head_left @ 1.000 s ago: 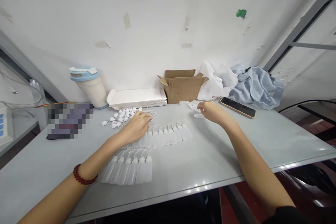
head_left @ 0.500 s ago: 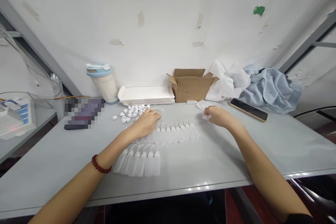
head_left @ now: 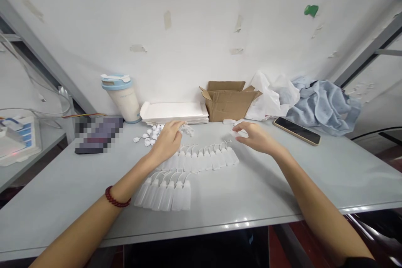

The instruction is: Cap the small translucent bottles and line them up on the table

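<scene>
My left hand [head_left: 168, 139] is over the left-centre of the table, thumb and fingers apart, beside a small bundle of translucent white strings [head_left: 187, 129]. White caps [head_left: 147, 136] lie partly hidden behind it. My right hand [head_left: 253, 136] is right of centre, thumb and fingertips around a small translucent white piece [head_left: 240, 133] that is hard to make out. Between and below the hands, translucent bottles with thin looped strings lie in a curved back row [head_left: 207, 160] and a front row [head_left: 166, 194].
Along the wall stand a blue-lidded cup [head_left: 122, 98], stacked white trays [head_left: 176, 113], an open cardboard box [head_left: 228, 104] and a white plastic bag [head_left: 266, 98]. A phone [head_left: 297, 131] and blue cloth [head_left: 325, 106] lie at the right. A pixelated dark item [head_left: 100, 134] is at the left.
My left hand has moved slightly left and back, its fingers opening from a closed pose. My right hand has shifted a little left, with its fingers more spread.
</scene>
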Motion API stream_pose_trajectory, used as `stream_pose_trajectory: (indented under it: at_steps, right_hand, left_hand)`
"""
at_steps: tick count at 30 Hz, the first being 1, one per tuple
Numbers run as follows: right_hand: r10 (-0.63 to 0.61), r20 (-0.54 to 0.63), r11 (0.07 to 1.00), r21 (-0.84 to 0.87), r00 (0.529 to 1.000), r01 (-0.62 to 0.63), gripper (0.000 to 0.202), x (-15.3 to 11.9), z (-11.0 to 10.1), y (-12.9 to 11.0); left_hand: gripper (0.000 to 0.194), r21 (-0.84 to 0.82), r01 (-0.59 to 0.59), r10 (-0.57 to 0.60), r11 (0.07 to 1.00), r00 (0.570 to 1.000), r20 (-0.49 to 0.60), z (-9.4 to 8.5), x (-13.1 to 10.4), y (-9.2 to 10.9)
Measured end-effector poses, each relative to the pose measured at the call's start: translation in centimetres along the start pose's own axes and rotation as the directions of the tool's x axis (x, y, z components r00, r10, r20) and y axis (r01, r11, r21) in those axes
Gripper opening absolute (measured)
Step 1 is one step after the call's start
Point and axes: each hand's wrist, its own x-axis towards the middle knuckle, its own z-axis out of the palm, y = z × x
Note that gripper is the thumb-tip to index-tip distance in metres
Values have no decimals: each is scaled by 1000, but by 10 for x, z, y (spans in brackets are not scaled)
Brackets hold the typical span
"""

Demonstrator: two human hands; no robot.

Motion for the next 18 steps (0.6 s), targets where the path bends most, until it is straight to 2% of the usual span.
stream_pose_trajectory:
  at_steps: [3, 6, 9, 11, 13, 18]
  right_hand:
    - [-23, -51, 979, 199, 998, 33, 22, -2, 3, -7]
    - [-36, -88, 942, 329, 995, 63, 21, -5, 6, -18]
    - [-63, -93, 886, 453, 994, 99, 19, -8, 8, -28]
    - [-66, -65, 837, 540, 996, 91, 19, -9, 9, -33]
    - [-69, -25, 780, 622, 997, 69, 22, -11, 10, -36]
    - [-97, 82, 641, 767, 992, -1, 28, -16, 7, -44]
  left_hand:
    - [37, -115, 74, -91, 991, 984, -151, -5, 1, 5]
    - [38, -164, 85, -121, 983, 967, -224, -7, 1, 6]
    - [41, -123, 71, -92, 990, 981, -172, -6, 1, 3]
    - [41, -83, 58, -66, 995, 993, -94, -4, 0, 2]
    - [41, -62, 41, -45, 997, 997, -60, -3, -1, 2]
    - [46, -98, -21, -3, 995, 969, -245, -5, -6, 11]
